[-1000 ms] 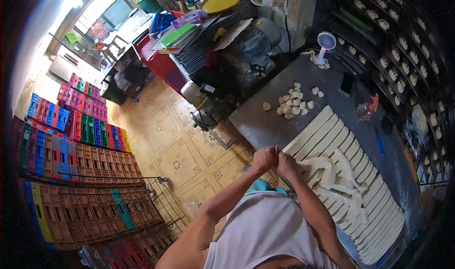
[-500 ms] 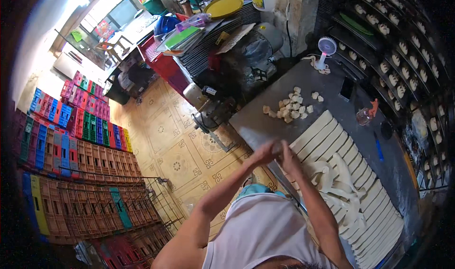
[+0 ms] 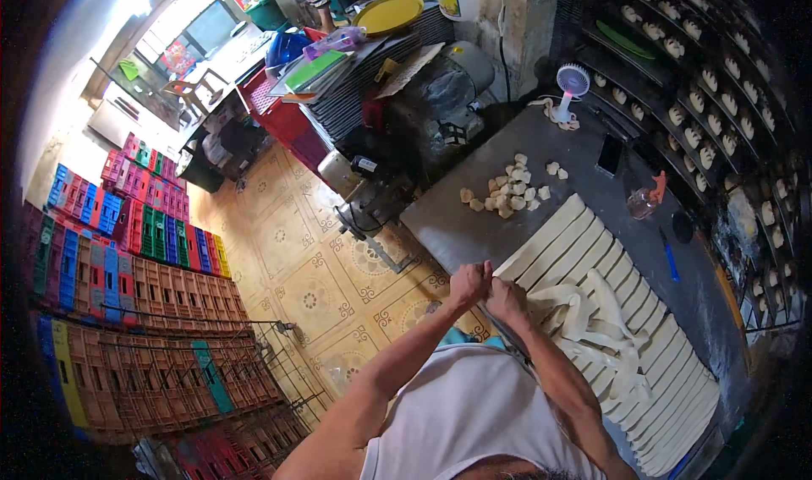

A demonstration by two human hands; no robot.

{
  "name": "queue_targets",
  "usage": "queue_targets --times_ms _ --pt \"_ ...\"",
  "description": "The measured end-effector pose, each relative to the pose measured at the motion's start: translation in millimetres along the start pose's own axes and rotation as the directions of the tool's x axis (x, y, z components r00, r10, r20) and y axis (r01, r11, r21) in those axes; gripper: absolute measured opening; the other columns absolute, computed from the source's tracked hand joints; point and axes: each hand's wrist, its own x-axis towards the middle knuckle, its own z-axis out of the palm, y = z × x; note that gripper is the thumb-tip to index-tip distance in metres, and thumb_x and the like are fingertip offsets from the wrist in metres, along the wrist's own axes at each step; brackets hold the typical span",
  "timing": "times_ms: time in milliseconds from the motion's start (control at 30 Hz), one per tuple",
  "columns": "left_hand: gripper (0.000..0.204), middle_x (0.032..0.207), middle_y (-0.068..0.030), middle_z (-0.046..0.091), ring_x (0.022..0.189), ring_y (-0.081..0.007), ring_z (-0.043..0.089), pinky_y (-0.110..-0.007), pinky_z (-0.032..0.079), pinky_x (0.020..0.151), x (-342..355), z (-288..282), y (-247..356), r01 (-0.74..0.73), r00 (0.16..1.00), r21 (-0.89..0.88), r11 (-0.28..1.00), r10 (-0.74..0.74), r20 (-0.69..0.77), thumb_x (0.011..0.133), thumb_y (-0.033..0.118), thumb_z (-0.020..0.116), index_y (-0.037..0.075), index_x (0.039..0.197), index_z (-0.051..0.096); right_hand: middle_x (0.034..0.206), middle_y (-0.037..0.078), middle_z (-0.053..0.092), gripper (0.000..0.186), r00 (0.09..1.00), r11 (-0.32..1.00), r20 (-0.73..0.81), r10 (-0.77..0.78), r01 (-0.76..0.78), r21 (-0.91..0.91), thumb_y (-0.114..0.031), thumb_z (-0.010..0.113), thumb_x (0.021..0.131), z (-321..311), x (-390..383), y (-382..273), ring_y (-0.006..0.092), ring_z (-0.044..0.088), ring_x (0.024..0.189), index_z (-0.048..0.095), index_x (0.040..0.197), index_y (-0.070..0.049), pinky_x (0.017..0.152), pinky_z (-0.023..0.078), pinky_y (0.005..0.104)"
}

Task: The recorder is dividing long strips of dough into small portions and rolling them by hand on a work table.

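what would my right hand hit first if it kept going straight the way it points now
Most likely your left hand: it sits right against or just ahead of the right hand in that line, though depth is unclear and I can't tell whether they touch.

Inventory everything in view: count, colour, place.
table: one, grey, right
dough strips: many, cream, rows on table
loose dough strips: several, cream, atop rows
dough lumps: many, cream, table's far end
fan: one, pale, on table
container: one, clear/orange, on table
tool: one, blue, on table
phone: one, black, on table
racked dough pieces: many, pale, right
crates: many, multicoloured, left
floor: one, tan, centre
round tray: one, yellow, background
left fingers: one set, table edge
right fingers: one set, beside left
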Motion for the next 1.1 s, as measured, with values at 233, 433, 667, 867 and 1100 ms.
queue_targets --times_ms 233,433,667,867,1100 --pt "0.033 0.099 -0.0276 0.067 0.091 -0.0452 0.066 -0.053 0.053 0.078 60.1 8.0 -30.7 -0.251 0.940 0.049 0.967 0.255 -0.224 0.095 0.028 0.058 0.003 0.115 0.062 0.086 0.016 0.067 0.020 0.920 0.926 -0.161 -0.358 0.371 0.064 -0.029 0.062 0.091 -3.5 10.5 20.2 0.0394 0.066 0.079 0.059 0.089 -0.009 0.069 0.054 0.0468" --pt "0.032 0.106 -0.0256 0.064 0.093 -0.0420 0.066 -0.048 0.054 0.078 -1.2 -0.2 -13.0 -0.304 0.862 -0.232 0.924 0.370 0.346 0.087 0.017 0.067 0.001 0.112 0.056 0.109 0.026 0.064 0.043 0.941 0.943 -0.232 -0.245 0.287 0.170 -0.016 0.066 0.087 -4.0 0.1 23.5 0.0438 0.064 0.100 0.052 0.125 -0.004 0.084 0.051 0.0512" --pt "0.044 0.084 -0.0232 0.069 0.077 -0.0444 0.066 -0.053 0.053 0.066 -15.7 -9.4 21.8 -0.065 0.996 0.063 0.996 0.061 0.065 0.099 0.040 0.045 0.005 0.091 0.070 0.099 0.027 0.067 0.031 0.998 0.980 -0.035 0.058 -0.050 0.191 -0.023 0.069 0.082 11.1 4.4 19.0 0.0459 0.065 0.094 0.062 0.105 -0.004 0.081 0.051 0.0541" --pt "0.049 0.078 -0.0240 0.067 0.073 -0.0458 0.065 -0.053 0.054 0.067 6.7 6.5 -2.1 0.046 0.999 0.009 0.999 -0.046 -0.003 0.100 0.044 0.044 0.007 0.088 0.072 0.081 0.023 0.068 0.022 0.997 0.998 -0.054 -0.062 0.063 0.016 -0.026 0.066 0.084 2.4 -4.8 8.2 0.0461 0.066 0.080 0.063 0.085 -0.004 0.074 0.052 0.0540" --pt "0.044 0.117 -0.0255 0.065 0.105 -0.0433 0.063 -0.048 0.051 0.091 40.6 0.8 -23.2 -0.259 0.913 -0.001 0.966 0.244 -0.328 0.094 0.031 0.062 0.008 0.131 0.057 0.086 0.024 0.066 0.025 0.972 0.970 -0.233 -0.007 0.063 0.235 -0.027 0.064 0.090 -28.1 7.4 1.2 0.0474 0.064 0.084 0.058 0.101 -0.006 0.073 0.052 0.0532"
